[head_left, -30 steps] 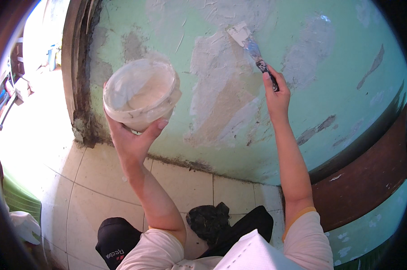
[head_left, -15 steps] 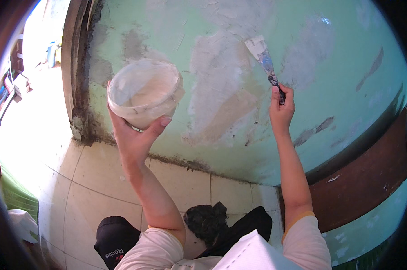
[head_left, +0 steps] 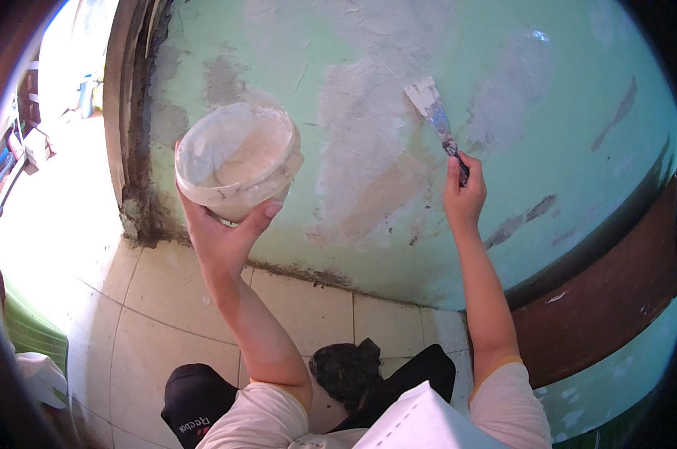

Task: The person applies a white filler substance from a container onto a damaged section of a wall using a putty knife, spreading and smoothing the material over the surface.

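both hands point(head_left: 226, 232) raised, fingers closed

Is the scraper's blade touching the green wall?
Touching: in the head view the putty knife blade lies flat against the patched wall, held by the right hand.

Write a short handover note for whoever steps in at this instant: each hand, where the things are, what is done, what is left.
Left hand: holds the tub of filler from below, raised near the wall.
Right hand: grips the putty knife, blade up against the wall.
Done: a pale filled patch covers the middle of the green wall.
Left: bare scrapes to the right and the rough lower edge by the floor tiles show no filler yet.
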A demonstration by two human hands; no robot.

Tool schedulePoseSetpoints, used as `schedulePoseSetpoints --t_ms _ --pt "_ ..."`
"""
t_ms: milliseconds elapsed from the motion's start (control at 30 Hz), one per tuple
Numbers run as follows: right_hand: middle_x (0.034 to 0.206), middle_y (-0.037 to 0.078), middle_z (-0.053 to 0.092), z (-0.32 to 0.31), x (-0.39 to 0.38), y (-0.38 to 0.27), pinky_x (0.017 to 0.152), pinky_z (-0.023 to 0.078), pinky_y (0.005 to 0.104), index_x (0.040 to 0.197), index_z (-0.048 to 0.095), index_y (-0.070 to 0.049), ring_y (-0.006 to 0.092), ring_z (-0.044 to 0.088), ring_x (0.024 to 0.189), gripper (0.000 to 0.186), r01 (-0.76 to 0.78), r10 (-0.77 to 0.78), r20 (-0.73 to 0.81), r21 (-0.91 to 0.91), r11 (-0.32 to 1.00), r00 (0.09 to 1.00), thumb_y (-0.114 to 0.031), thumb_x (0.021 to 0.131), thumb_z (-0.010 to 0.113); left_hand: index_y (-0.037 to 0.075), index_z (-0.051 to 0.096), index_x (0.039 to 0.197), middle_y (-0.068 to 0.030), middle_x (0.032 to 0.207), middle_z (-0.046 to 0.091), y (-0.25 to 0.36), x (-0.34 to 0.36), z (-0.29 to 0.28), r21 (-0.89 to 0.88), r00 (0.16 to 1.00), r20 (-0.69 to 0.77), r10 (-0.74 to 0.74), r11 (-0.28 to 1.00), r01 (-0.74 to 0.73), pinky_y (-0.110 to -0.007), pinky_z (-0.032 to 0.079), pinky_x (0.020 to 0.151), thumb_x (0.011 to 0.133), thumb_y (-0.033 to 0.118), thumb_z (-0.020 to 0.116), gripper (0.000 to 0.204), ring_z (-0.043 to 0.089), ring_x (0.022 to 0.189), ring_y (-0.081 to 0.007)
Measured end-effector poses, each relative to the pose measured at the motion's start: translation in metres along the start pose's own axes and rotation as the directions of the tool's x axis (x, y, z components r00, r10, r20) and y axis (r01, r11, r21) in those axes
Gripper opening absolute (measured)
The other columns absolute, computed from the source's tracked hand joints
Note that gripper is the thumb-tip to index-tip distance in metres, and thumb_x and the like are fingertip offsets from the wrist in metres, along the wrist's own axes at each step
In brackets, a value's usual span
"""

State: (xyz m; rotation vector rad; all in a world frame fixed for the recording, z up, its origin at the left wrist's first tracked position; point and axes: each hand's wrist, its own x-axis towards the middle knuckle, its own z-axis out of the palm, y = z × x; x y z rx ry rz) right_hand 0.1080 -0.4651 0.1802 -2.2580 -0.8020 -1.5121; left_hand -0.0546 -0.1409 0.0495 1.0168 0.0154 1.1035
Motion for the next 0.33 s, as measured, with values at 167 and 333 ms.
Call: schedulePoseSetpoints --t_ms 167,333 --pt "0.092 0.011 0.07 0.016 0.028 -0.032 0.067 0.056 0.0395 0.107 0.065 -0.006 0.0274 0.07 0.079 0.024 0.05 -0.048 -0.025 0.087 0.995 0.999 -0.03 0.101 0.065 0.0 0.039 0.148 -0.0145 0.139 0.053 -0.002 -0.004 0.007 0.028 0.999 -0.04 0.024 0.999 -0.023 -0.042 0.048 0.108 0.059 0.03 0.097 0.11 0.054 0.129 -0.0276" --pt "0.097 0.012 0.071 0.037 0.047 -0.063 0.068 0.057 0.0391 0.108 0.065 -0.009 0.0271 0.071 0.08 0.023 0.146 -0.146 -0.013 0.048 0.988 0.989 -0.031 0.101 0.065 0.001 0.038 0.148 -0.0149 0.14 0.052 0.002 -0.008 0.017 0.04 1.0 0.019 0.015 0.999 -0.016 -0.042 0.048 0.108 0.06 0.029 0.097 0.11 0.054 0.129 -0.0273"
